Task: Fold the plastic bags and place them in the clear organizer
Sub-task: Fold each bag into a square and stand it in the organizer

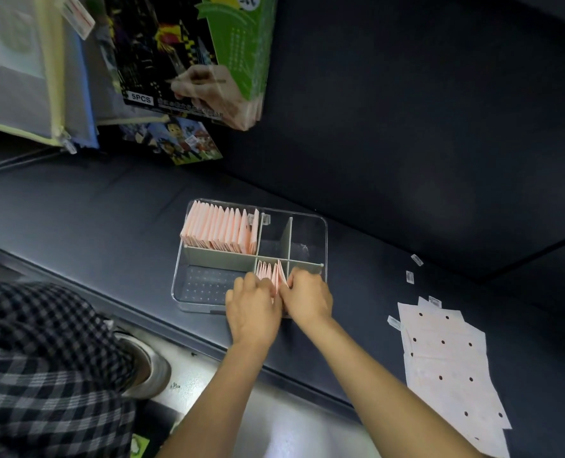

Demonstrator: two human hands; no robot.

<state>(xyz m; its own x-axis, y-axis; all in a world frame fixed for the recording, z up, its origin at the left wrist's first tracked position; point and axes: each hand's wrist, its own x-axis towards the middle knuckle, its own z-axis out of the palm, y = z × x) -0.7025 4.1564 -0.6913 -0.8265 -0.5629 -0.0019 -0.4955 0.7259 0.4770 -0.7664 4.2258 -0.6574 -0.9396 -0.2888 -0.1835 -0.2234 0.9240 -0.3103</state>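
The clear plastic organizer with grey dividers (307, 223) sits on the dark shelf surface (109, 226). Its compartment at 10 o'clock holds a full row of folded pale pink plastic bags (220, 228) standing on edge. The compartments at 12 and 2 o'clock show no bags, and the large compartment at 8 o'clock shows only its dotted floor.

Step in hand: seating a folded bag in the middle front compartment. A short row of folded pink bags (269, 272) stands there on edge. The left hand (253, 312) and the right hand (307, 300) meet over the near end of this row, at 6 o'clock of the organizer. Fingers of both hands are curled onto the nearest folded bag; they appear to pinch or press it against the row, but the fingertips are hidden, so the exact grip cannot be confirmed.

A stack of flat, unfolded white dotted plastic bags (449, 365) lies at 4 o'clock of the organizer, well apart from it.

Next move, as judged: release the seated bag without tipping the row, then reach to 4 o'clock for the top flat bag. Thin film slips; expect one sheet to drag its neighbour.
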